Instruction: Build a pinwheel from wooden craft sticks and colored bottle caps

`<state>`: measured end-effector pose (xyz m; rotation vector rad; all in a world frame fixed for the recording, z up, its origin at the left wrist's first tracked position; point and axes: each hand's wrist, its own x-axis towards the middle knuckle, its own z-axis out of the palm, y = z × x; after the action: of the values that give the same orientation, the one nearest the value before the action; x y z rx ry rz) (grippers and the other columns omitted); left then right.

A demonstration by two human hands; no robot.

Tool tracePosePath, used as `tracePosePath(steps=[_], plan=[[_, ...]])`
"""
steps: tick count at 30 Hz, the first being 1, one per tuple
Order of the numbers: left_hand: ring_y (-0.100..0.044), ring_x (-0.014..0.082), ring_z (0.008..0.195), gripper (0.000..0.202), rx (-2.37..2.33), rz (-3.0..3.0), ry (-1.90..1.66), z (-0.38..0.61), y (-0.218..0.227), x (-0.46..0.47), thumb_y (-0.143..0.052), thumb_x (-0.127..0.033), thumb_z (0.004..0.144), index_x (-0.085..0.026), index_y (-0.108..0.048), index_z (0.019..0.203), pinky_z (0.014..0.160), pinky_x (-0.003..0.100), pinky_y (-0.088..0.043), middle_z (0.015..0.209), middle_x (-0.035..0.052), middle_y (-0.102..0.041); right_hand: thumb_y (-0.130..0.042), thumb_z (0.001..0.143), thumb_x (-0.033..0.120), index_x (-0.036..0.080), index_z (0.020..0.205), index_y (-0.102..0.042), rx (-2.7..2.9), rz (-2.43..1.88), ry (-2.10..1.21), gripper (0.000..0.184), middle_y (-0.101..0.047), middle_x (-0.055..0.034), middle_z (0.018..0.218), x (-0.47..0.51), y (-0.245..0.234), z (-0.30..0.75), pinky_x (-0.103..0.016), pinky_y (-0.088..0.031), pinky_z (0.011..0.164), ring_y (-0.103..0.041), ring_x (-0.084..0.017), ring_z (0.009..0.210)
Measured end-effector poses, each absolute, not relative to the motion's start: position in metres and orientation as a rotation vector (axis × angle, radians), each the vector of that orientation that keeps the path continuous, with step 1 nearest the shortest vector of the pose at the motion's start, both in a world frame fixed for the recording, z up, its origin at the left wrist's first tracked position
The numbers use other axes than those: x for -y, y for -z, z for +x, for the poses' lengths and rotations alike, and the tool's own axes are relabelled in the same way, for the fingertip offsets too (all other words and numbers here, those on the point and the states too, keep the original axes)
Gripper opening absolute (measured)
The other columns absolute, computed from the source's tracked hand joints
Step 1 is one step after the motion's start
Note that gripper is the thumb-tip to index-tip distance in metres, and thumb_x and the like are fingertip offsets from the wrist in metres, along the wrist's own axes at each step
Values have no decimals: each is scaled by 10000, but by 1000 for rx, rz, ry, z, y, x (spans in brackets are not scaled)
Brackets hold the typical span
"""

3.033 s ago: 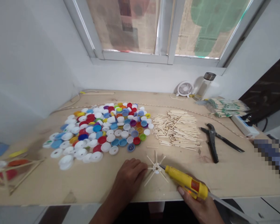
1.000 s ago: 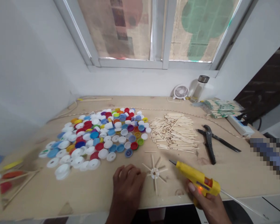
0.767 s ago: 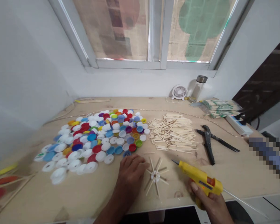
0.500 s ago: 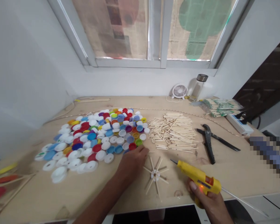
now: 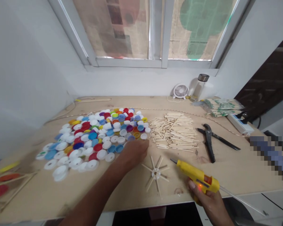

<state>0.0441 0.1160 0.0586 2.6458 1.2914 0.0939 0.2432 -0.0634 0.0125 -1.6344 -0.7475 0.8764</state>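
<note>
My left hand (image 5: 133, 151) reaches across the wooden table (image 5: 226, 172) to the near right edge of a spread of colourful bottle caps (image 5: 96, 138). Its fingers curl down over the caps and a loose stick; what they hold, if anything, is hidden. My right hand (image 5: 208, 201) grips a yellow glue gun (image 5: 198, 179) at the table's front edge, its nozzle pointing left toward a small star of sticks glued round a white hub (image 5: 155, 173). The star lies flat between my two hands.
A heap of short wooden sticks (image 5: 174, 131) lies right of the caps. Black pliers (image 5: 208, 144) sit farther right. A small white fan (image 5: 180, 91), a glass bottle (image 5: 199, 87), a bagged bundle of sticks (image 5: 223, 107) and a power strip (image 5: 240, 123) line the back right. A stick frame (image 5: 9, 185) rests at far left.
My left hand left the star of sticks and moved up to the edge of the cap pile. The glue gun pulled back from the hub to the right and stayed there.
</note>
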Motion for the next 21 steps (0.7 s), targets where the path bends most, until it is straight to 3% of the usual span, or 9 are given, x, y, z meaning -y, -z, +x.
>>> tracePosePath(steps=[5, 7, 10, 13, 17, 21], plan=[[-616, 133, 552, 168, -1356, 2383, -453, 5, -48, -74, -467, -223, 843, -200, -632, 824, 522, 214, -446, 637, -13, -670, -761, 640, 536, 183, 800, -719, 689, -1600, -902, 389, -715, -38, 664, 64, -11, 243, -285, -576, 691, -693, -223, 673], [-638, 135, 564, 209, -1355, 2224, -646, -5, -32, -54, -494, -257, 833, -215, -663, 948, 521, 211, -481, 688, -13, -710, -771, 637, 521, 187, 805, -722, 690, -1579, -907, 377, -724, -37, 688, 63, -12, 243, -280, -577, 691, -688, -210, 655], [-687, 152, 697, 191, -1332, 2172, -819, -7, -10, -32, -520, -294, 845, -256, -697, 906, 632, 225, -533, 799, -1, -743, -769, 643, 520, 184, 803, -729, 690, -1595, -910, 374, -735, -48, 711, 63, -13, 242, -270, -579, 667, -696, -217, 673], [-698, 168, 806, 196, -1311, 2143, -919, 4, 1, -22, -522, -309, 871, -251, -702, 924, 737, 252, -548, 856, 19, -748, -761, 645, 536, 177, 812, -739, 686, -1619, -912, 396, -743, -56, 734, 66, -13, 242, -259, -576, 641, -705, -230, 705], [-695, 177, 821, 204, -1254, 2097, -934, 22, 3, -19, -511, -299, 891, -226, -691, 953, 759, 280, -556, 863, 41, -741, -749, 646, 557, 177, 824, -749, 673, -1673, -941, 419, -727, -40, 657, 72, -12, 239, -226, -555, 536, -682, -201, 592], [-692, 187, 844, 192, -1253, 2073, -949, 40, 2, -14, -511, -234, 884, -218, -681, 972, 765, 294, -556, 874, 48, -733, -741, 658, 555, 189, 836, -755, 695, -1642, -908, 407, -747, -51, 726, 74, -13, 236, -232, -568, 602, -699, -211, 660]])
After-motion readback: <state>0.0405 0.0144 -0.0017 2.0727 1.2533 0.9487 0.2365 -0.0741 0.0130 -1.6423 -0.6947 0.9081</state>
